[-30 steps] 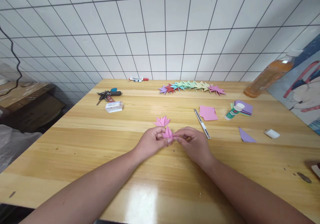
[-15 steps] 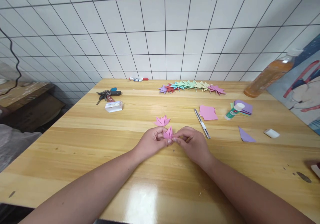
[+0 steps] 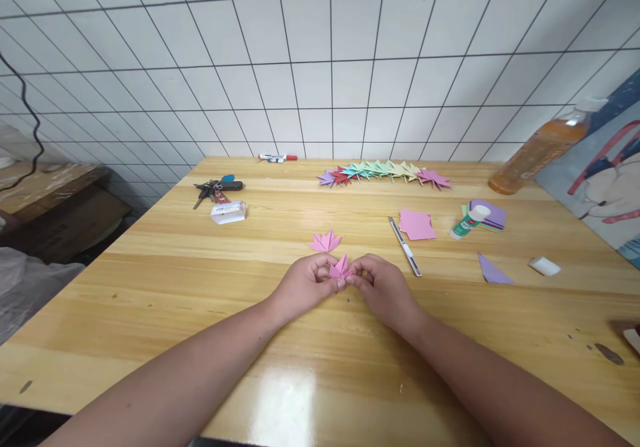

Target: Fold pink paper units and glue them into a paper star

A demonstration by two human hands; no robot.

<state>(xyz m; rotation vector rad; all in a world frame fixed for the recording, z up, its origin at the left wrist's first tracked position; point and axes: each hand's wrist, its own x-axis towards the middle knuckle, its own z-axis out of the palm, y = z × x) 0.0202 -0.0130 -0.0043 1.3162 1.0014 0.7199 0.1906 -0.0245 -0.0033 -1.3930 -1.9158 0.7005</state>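
A small folded pink paper piece (image 3: 341, 268) with pointed flaps is pinched between my two hands, just above the wooden table. My left hand (image 3: 311, 280) grips its left side, thumb in front and fingers behind. At its right edge, the thumb and fingertips of my right hand (image 3: 383, 288) are closed on a flap. Right behind it lies another pink folded paper piece (image 3: 325, 241), shaped like a fan of points. The undersides of the held piece are hidden by my fingers.
A utility knife (image 3: 405, 246) and pink paper sheets (image 3: 417, 225) lie to the right, with a glue stick (image 3: 470, 222), purple paper triangle (image 3: 494, 270) and white eraser (image 3: 545, 266) beyond. Folded colored papers (image 3: 383, 170) line the back. Keys (image 3: 215, 188) and a small box (image 3: 229, 212) sit left.
The right flap of the pink paper has spread outward, so the piece looks wider. My right hand has shifted very slightly; my left hand stays nearly where it was.
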